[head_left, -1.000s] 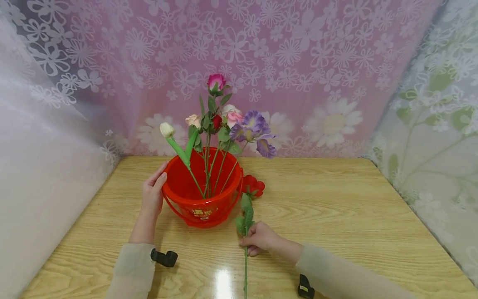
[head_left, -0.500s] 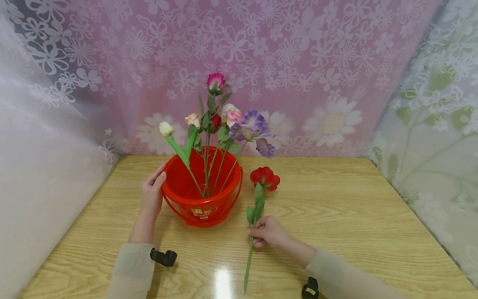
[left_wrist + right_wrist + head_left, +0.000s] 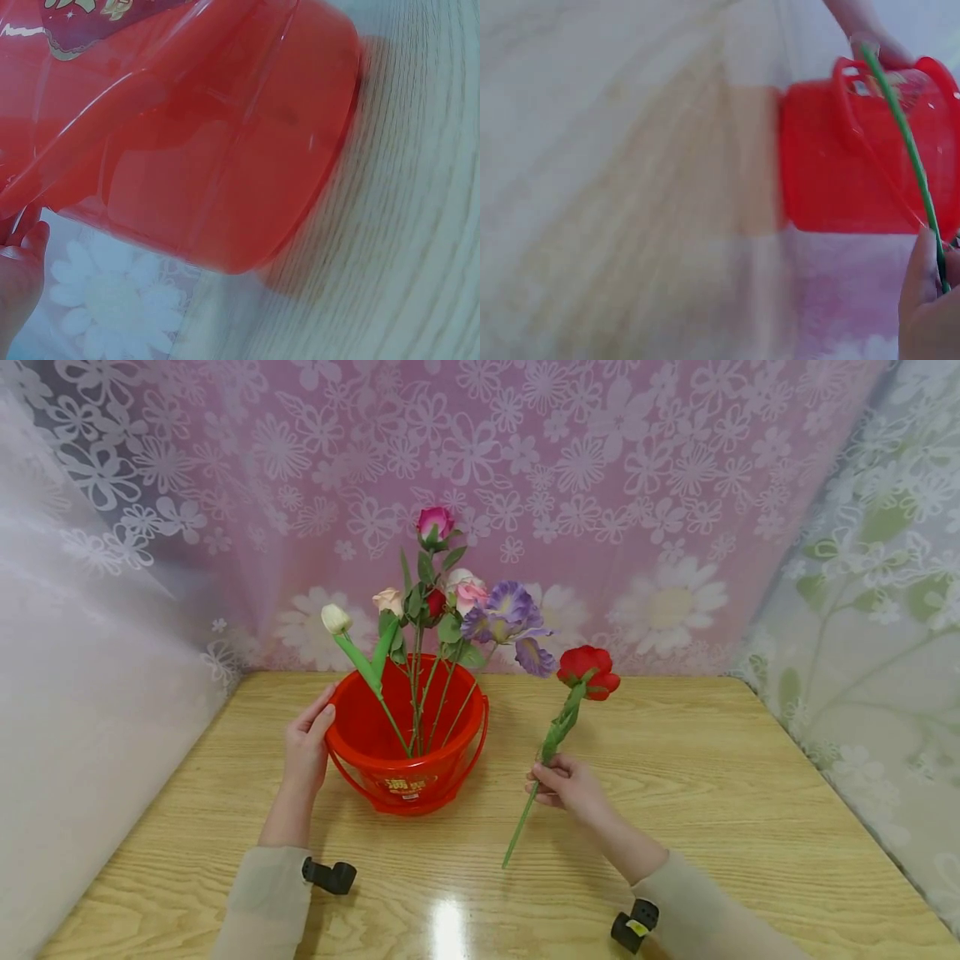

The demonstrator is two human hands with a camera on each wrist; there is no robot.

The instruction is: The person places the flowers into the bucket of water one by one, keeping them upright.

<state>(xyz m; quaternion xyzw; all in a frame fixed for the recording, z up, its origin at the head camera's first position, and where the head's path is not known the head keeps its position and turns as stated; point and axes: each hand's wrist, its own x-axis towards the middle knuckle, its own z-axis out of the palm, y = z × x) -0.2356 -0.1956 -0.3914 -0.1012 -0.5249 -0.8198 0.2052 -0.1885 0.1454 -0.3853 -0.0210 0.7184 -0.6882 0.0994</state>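
A red plastic bucket (image 3: 408,777) stands upright on the table, holding several artificial flowers. My left hand (image 3: 303,747) holds its left side at the rim; in the left wrist view the bucket wall (image 3: 202,165) fills much of the picture, with the hand (image 3: 19,274) at the lower left. To the right of the bucket, my right hand (image 3: 570,789) pinches the green stem of a red artificial flower (image 3: 588,672). The bloom points up and to the right, the stem's end down and left. In the right wrist view, the stem (image 3: 907,139) crosses in front of the bucket.
In the bucket are a white tulip (image 3: 335,620), a purple iris (image 3: 510,614), a magenta rose (image 3: 435,525) and other roses. The wooden table (image 3: 712,777) extends to the right. Floral curtains (image 3: 600,485) hang behind and at both sides.
My right hand has raised the red flower and moved it to the right, away from the bucket. My left hand and the bucket have stayed in place.
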